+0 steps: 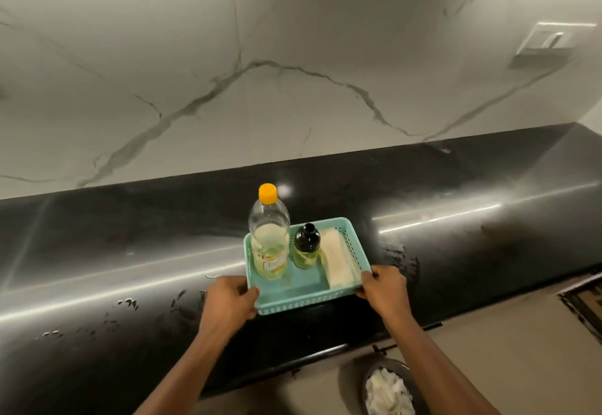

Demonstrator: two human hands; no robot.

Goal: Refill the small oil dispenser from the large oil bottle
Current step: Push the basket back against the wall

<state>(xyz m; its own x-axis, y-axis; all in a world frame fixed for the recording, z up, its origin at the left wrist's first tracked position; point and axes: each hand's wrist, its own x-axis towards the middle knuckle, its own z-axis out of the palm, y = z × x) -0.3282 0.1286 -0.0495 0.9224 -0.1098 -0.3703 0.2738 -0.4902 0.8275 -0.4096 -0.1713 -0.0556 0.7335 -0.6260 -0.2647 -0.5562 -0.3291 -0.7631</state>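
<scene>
both hands grip a teal basket [304, 303] on a black tabletop [130, 251], left hand [229, 300] and right hand [384, 287] closed on its near corners. just beyond the fingers, large oil bottle [269, 238] and small oil dispenser [305, 245] stand upright, caps up; open tabletop lies either side.

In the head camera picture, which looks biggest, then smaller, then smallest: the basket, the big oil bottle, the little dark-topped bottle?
1. Teal basket
2. Large oil bottle
3. Small oil dispenser

All sit together, so nearness hardly matters.

Both arms reach forward, left hand [229, 297] and right hand [384, 287] clasped (fingers curled).
</scene>
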